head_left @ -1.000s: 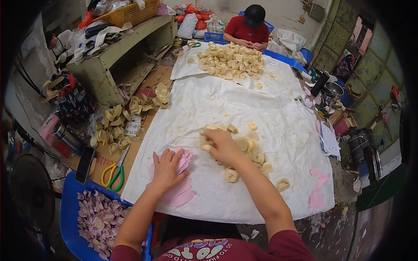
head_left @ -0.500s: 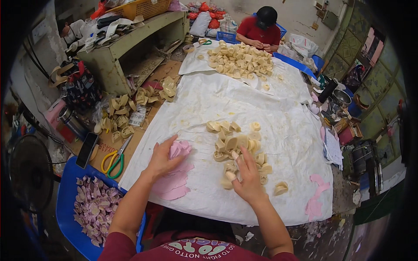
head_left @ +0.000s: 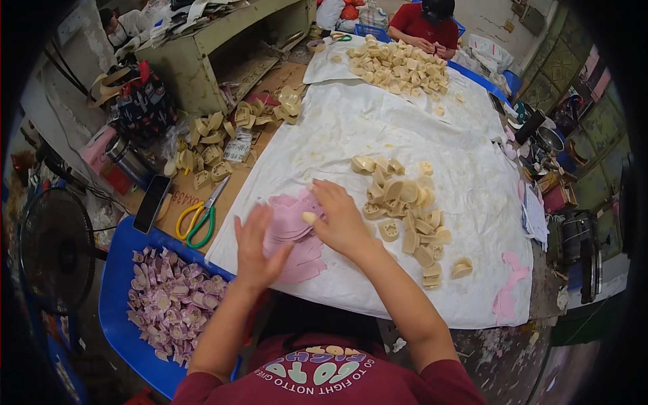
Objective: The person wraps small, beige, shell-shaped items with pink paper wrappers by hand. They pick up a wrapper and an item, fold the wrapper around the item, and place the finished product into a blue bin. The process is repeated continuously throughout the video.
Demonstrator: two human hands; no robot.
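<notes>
Pink sheets (head_left: pixel 300 263) lie in a loose stack by the near edge of a white-covered table (head_left: pixel 324 138), toward its left corner. Outside that corner, a blue tub (head_left: pixel 116 287) holds purple-and-grey pieces (head_left: pixel 172 304); scissors (head_left: pixel 208 206) lie just beyond the left edge. The left hand (head_left: pixel 258 253) is at the stack's left side, fingers and thumb spread. The right hand (head_left: pixel 342 226) reaches over the stack's right side; whether it pinches a sheet, I cannot tell. Farther right, beige blocks (head_left: pixel 391 192) sit heaped, and a pink strip (head_left: pixel 511 283) lies near the table's near right corner.
</notes>
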